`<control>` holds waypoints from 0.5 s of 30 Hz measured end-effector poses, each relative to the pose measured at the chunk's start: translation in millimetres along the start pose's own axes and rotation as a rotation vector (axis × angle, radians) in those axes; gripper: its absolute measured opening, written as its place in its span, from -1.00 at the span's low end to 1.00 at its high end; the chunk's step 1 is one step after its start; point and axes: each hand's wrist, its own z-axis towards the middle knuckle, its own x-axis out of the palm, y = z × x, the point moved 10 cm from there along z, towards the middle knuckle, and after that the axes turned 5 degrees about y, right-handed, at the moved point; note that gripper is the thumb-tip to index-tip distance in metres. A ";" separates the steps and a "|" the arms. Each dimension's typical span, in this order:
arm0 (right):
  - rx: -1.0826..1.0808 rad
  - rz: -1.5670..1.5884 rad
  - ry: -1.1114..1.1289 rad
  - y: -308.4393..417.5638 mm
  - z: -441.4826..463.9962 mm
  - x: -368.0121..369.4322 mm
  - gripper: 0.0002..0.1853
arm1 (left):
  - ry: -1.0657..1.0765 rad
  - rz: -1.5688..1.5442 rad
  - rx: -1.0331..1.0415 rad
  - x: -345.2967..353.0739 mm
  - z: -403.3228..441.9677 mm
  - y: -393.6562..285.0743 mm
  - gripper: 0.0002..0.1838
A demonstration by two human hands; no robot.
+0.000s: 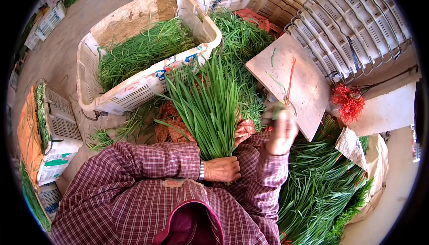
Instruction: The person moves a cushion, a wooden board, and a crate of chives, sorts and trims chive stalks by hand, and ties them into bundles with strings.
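Observation:
My left hand (222,169) is closed round the lower stalks of a fanned bunch of long green leaves (208,106), which lies over my lap. Raised to the right of the bunch, my right hand (282,133) is smeared by motion, with its fingers pressed together. A thin red tie (291,79) sticks up from its fingertips, and something small and green shows beside them. Behind that hand is a pale square board (297,84) with a few loose leaf scraps on it.
A white crate (205,50) of greens stands at upper left. Loose greens (237,37) lie beyond the bunch, and more bunches (313,182) at right. Red ties (348,104) hang beside the board. Stacked crates (348,26) rise behind; another crate (60,146) stands at far left.

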 end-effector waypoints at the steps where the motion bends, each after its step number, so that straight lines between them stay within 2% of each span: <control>1: -0.135 -0.175 0.277 2.9 3.7 37.5 -0.69 | 0.061 -0.023 -0.015 7.9 1.0 -0.4 -0.84; 2: -0.395 -0.419 0.428 10.9 -5.4 74.5 -0.66 | 0.122 -0.047 -0.030 16.1 1.6 -0.8 -0.85; 4: -0.381 -0.686 0.548 -14.4 -18.9 113.0 -0.60 | -0.141 -0.108 -0.044 21.4 -6.1 1.5 -0.85; 5: -0.311 -0.836 0.619 -27.4 -22.8 122.3 -0.57 | -0.171 -0.252 -0.053 37.1 -12.3 2.2 -0.85; 6: -0.311 -0.942 0.628 -38.7 -23.8 126.7 -0.59 | -0.170 -0.250 -0.057 49.1 -15.6 0.4 -0.85; 7: -0.311 -1.049 0.636 -54.5 -23.5 129.3 -0.61 | 0.000 -0.310 -0.077 73.9 -14.9 -0.5 -0.78; 9: -0.312 -1.095 0.648 -73.7 -20.2 129.4 -0.65 | 0.169 -0.369 -0.096 94.4 -17.2 -0.8 -0.55; 10: -0.311 -1.143 0.660 -81.0 -18.3 128.8 -0.68 | 0.159 -0.401 -0.067 88.8 -16.8 -2.2 -0.55; 11: -0.310 -1.144 0.660 -86.4 -16.1 127.4 -0.68 | 0.326 -0.480 -0.080 101.5 -16.3 -4.7 -0.57; 13: -0.357 -1.231 0.626 -83.7 -7.5 128.0 -0.86 | 0.663 -0.603 -0.139 85.9 -16.7 -5.5 -0.60; 15: -0.448 -1.194 0.573 -75.4 0.3 128.2 -0.93 | 0.389 -0.110 -0.027 46.3 -2.9 -5.8 -0.65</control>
